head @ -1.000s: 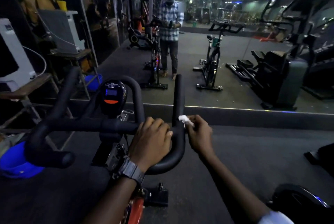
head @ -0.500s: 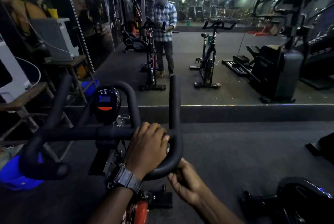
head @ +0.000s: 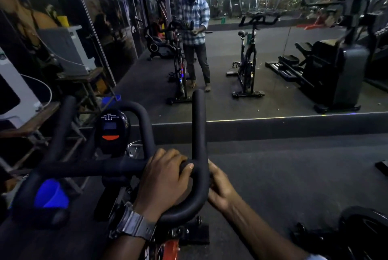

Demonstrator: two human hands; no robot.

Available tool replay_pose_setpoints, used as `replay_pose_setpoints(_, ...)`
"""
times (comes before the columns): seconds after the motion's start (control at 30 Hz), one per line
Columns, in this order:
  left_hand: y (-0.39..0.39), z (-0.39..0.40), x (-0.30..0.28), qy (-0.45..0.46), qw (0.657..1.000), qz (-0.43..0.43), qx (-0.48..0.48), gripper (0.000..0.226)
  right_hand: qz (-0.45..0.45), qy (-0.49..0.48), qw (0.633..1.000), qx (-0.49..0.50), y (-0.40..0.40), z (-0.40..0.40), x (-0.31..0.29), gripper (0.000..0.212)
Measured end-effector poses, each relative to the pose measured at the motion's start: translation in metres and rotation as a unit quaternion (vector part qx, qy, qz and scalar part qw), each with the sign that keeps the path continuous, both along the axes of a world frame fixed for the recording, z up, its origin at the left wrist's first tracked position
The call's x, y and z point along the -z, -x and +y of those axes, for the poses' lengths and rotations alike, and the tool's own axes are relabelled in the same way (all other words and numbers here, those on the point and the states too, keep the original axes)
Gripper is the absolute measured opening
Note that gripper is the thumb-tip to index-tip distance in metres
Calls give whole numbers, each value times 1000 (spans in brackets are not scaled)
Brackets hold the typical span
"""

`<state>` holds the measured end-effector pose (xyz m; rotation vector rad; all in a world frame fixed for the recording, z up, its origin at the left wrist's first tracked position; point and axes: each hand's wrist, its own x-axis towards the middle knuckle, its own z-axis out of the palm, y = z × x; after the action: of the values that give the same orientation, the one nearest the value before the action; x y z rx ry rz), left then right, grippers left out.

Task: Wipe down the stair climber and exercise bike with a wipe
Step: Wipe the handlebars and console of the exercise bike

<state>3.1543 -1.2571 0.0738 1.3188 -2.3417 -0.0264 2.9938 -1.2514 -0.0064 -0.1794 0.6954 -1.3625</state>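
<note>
Both my hands are on the exercise bike's handlebar (head: 197, 177). My left hand (head: 165, 177) is curled over the crossbar where it meets the right loop. My right hand (head: 220, 188) has come back up from under the bend to the loop's outer side, fingers wrapped against it; the wipe, white at the upright half a second earlier, is now hidden. I judge this curve nearly wiped. The console (head: 112, 129) sits left. The stair climber (head: 336, 70) shows in the far mirror.
</note>
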Motion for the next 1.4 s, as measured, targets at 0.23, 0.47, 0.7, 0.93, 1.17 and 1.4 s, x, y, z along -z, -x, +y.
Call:
replay_pose_setpoints(0.23,47,-52,-15,-128,985,26,-113,42,266,189,939,105,44,-39,-50,9)
replay_pose_setpoints(0.47,69,-73,4,-173,936,242,-188,43,605,412,675,94,59,-40,-32,14)
replay_pose_setpoints(0.7,69,-66,7,-148,928,292,-177,38,686,493,530,78,75,-89,-67,13)
replay_pose_setpoints(0.93,68,-64,6,-159,916,326,-171,35,726,505,457,91,94,-129,-99,18)
replay_pose_setpoints(1.17,69,-65,9,-125,921,331,-163,42,667,552,500,-15,94,-56,-35,27)
replay_pose_setpoints(1.4,66,-66,16,-120,916,352,-151,34,681,479,541,116,103,-121,-91,24)
